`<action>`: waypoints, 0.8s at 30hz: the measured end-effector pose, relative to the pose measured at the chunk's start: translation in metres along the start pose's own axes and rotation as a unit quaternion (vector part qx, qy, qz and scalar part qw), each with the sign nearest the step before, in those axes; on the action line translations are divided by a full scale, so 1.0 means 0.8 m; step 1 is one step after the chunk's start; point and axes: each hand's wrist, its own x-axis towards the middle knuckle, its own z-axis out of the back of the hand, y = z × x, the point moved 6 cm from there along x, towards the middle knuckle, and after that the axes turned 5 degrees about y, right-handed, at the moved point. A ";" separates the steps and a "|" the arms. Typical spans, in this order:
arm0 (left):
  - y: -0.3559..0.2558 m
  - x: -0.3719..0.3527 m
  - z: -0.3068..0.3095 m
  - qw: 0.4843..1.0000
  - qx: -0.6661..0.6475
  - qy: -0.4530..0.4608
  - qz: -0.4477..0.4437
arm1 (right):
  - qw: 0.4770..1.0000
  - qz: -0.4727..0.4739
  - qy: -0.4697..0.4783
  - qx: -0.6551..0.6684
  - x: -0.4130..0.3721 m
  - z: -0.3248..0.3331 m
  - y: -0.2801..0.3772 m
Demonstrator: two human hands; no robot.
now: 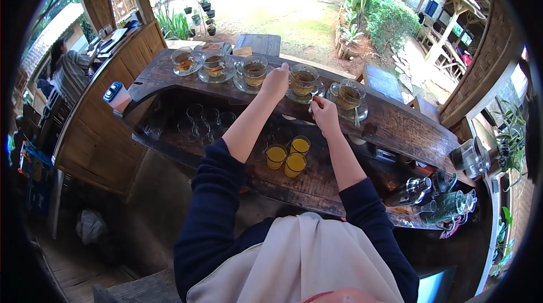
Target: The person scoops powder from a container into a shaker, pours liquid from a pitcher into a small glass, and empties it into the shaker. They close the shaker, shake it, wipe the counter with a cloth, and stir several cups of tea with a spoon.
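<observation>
On the wooden counter's raised ledge stands a row of clear glass cups of brown drink on glass saucers. My left hand (276, 81) is closed at the left side of one glass cup (304, 80), where its handle appears to be; the fingertips are partly hidden. By that cup's front edge, my right hand (324, 115) pinches what looks like a small metal teaspoon (311, 101), low at the saucer. To the right is another glass cup (349, 95), with a teaspoon (357, 117) on its saucer. Left of my left hand sits a third glass cup (254, 70).
Below the ledge, three glasses of orange drink (295, 164) stand between my forearms. Several upturned empty glasses (195, 125) are left of them. Bottles (452, 207) and a glass jar (470, 157) occupy the right end. A person (70, 71) sits at far left.
</observation>
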 end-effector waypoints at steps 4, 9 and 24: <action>-0.001 -0.001 -0.001 1.000 0.002 0.005 0.011 | 1.000 -0.007 -0.003 -0.001 0.000 0.000 0.000; 0.001 0.001 -0.003 1.000 -0.011 -0.013 0.016 | 1.000 -0.005 0.003 0.000 0.002 -0.001 -0.003; -0.004 -0.004 -0.001 0.997 -0.027 -0.053 0.039 | 1.000 -0.004 0.007 0.012 0.003 -0.001 -0.009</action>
